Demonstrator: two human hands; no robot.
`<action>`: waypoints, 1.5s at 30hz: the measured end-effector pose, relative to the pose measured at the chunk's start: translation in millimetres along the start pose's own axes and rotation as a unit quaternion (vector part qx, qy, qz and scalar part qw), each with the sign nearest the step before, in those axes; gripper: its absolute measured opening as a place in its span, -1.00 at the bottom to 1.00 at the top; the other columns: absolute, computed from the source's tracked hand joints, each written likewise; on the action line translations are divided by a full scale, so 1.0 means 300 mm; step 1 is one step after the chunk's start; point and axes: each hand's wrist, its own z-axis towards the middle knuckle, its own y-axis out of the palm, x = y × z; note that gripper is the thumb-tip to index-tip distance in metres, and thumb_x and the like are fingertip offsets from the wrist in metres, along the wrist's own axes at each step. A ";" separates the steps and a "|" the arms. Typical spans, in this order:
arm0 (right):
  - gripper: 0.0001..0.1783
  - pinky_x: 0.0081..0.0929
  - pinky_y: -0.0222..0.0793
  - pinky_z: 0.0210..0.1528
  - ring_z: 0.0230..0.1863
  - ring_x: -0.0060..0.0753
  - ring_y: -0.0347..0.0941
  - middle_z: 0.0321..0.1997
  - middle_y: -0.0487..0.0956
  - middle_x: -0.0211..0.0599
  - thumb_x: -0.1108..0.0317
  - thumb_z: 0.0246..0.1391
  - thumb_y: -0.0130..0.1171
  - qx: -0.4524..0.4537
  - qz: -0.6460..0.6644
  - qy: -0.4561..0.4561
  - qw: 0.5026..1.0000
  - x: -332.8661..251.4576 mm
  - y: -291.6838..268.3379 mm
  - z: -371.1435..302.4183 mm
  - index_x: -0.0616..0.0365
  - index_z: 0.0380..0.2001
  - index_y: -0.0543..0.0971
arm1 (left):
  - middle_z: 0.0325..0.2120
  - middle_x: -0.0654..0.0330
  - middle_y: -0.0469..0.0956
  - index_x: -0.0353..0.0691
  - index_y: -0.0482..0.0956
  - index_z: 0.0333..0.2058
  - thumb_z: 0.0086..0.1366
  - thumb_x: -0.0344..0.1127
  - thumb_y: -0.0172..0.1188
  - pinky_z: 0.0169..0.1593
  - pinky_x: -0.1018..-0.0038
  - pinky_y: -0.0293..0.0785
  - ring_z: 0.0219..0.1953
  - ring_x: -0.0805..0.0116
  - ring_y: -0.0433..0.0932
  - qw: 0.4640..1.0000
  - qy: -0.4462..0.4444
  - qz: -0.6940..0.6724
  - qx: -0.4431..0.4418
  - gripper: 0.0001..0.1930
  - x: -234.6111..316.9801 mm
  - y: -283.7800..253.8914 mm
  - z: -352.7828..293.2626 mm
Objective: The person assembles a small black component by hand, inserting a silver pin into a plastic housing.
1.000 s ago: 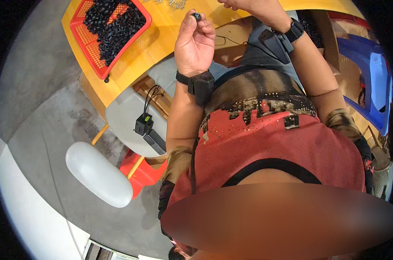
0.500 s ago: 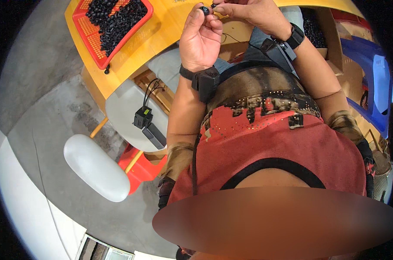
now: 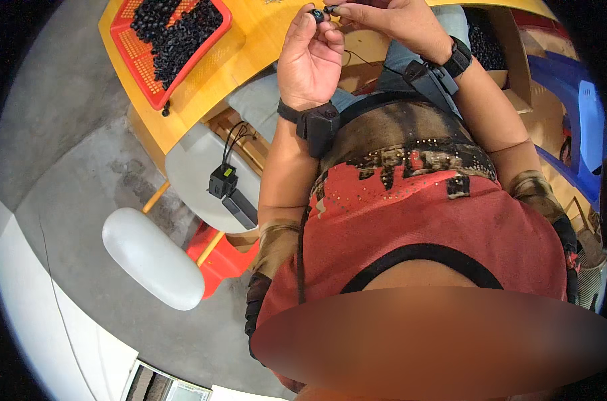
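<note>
Black round part (image 3: 317, 15) pinched in left hand (image 3: 310, 67), near yellow table (image 3: 250, 43); small dark piece (image 3: 330, 9) immediately right of it, pinched by right hand (image 3: 400, 28); contact and long axis unclear.

Black cabled device (image 3: 224, 182) on a grey chair (image 3: 188, 168), blue plastic chair (image 3: 589, 127) far right

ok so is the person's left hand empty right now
No, the left hand holds a small round black part between its thumb and fingers.
</note>
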 end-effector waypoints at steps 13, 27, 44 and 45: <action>-0.86 -0.58 0.56 -0.06 -0.21 -0.60 0.59 -0.20 0.67 -0.37 0.56 0.26 0.25 -0.018 0.015 -0.010 1.000 0.004 -0.005 0.003 0.31 -0.12 0.62 | -0.16 0.16 0.66 -0.29 0.60 0.06 0.51 -0.40 0.11 -0.06 0.51 0.60 -0.19 0.40 0.62 1.000 -0.009 0.003 0.015 -0.77 -0.008 -0.010 0.006; -0.81 -0.58 0.56 -0.04 -0.18 -0.61 0.58 -0.17 0.67 -0.37 0.53 0.28 0.24 0.001 0.008 0.000 1.000 0.010 0.001 -0.006 0.32 -0.06 0.62 | -0.12 0.17 0.67 -0.28 0.60 0.05 0.51 -0.40 0.10 -0.03 0.49 0.64 -0.14 0.39 0.66 1.000 -0.001 0.007 0.020 -0.77 -0.009 -0.013 0.003; -0.82 -0.57 0.56 -0.07 -0.20 -0.59 0.60 -0.18 0.69 -0.36 0.54 0.27 0.25 -0.013 0.014 -0.001 1.000 0.030 -0.009 0.008 0.31 -0.07 0.63 | -0.14 0.19 0.69 -0.23 0.62 0.04 0.50 -0.38 0.13 -0.07 0.53 0.65 -0.16 0.42 0.68 0.999 -0.011 0.019 0.034 -0.78 -0.003 -0.028 0.003; -0.82 -0.57 0.56 -0.07 -0.20 -0.59 0.60 -0.19 0.69 -0.37 0.55 0.27 0.25 -0.057 0.072 -0.084 0.992 0.058 -0.020 0.021 0.31 -0.08 0.63 | -0.14 0.19 0.69 -0.23 0.62 0.04 0.50 -0.38 0.13 -0.07 0.53 0.65 -0.16 0.42 0.68 0.999 -0.014 0.018 0.033 -0.78 -0.011 -0.025 0.005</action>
